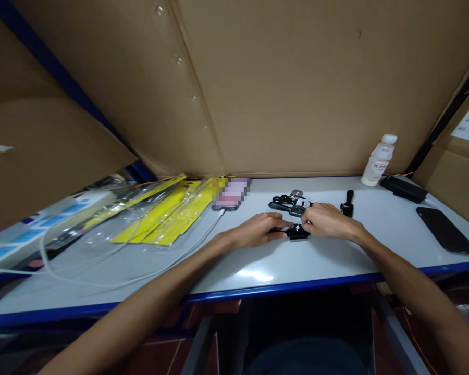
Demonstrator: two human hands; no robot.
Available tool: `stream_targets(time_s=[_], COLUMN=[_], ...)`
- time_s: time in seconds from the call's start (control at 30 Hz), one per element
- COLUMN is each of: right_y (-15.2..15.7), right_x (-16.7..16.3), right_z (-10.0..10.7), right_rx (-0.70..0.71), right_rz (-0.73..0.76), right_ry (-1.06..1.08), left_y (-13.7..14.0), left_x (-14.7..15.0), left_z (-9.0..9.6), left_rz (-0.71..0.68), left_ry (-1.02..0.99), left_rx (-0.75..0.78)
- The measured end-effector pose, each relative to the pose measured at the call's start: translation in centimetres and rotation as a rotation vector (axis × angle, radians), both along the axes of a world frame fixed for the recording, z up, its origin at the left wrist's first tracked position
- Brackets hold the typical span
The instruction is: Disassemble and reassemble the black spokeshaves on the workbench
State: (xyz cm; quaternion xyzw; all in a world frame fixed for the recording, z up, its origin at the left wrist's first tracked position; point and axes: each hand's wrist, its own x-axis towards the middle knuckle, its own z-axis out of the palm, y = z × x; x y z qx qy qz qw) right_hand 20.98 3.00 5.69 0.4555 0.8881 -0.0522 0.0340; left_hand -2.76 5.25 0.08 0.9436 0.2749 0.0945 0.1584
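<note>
A black spokeshave (298,232) with a shiny metal part at its middle lies low over the table between my hands. My left hand (260,229) holds its left end, the index finger stretched along the top and the thumb below. My right hand (328,221) is closed at its right end, with fingers curled down and the fingertips partly hidden. Just behind sit more black spokeshaves (289,205), overlapping, with a slotted metal blade (304,203) showing. To the right of my right hand stands another black tool piece (347,204) with a handle pointing up.
Yellow cards in clear plastic packaging (172,213) lie left on the white table (234,271), beside blue-and-white boxes (35,229). A phone (231,194) with a white cable (195,247) lies behind my left hand. At right are a bottle (379,161), a black case (404,188) and a dark phone (446,230).
</note>
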Motion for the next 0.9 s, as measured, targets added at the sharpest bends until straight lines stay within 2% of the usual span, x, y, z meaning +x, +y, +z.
stream_targets(time_s=[0.5, 0.9], right_y=[-0.14, -0.13], right_x=[-0.01, -0.05], right_z=[0.37, 0.28], right_rx=[-0.014, -0.013], right_rz=[-0.009, -0.011], right_ry=[-0.015, 0.001], left_y=[-0.29, -0.35], left_x=[0.14, 0.22], left_z=[0.01, 0.26], left_rz=[0.034, -0.009], left_ry=[-0.065, -0.054], left_rx=[0.012, 0.025])
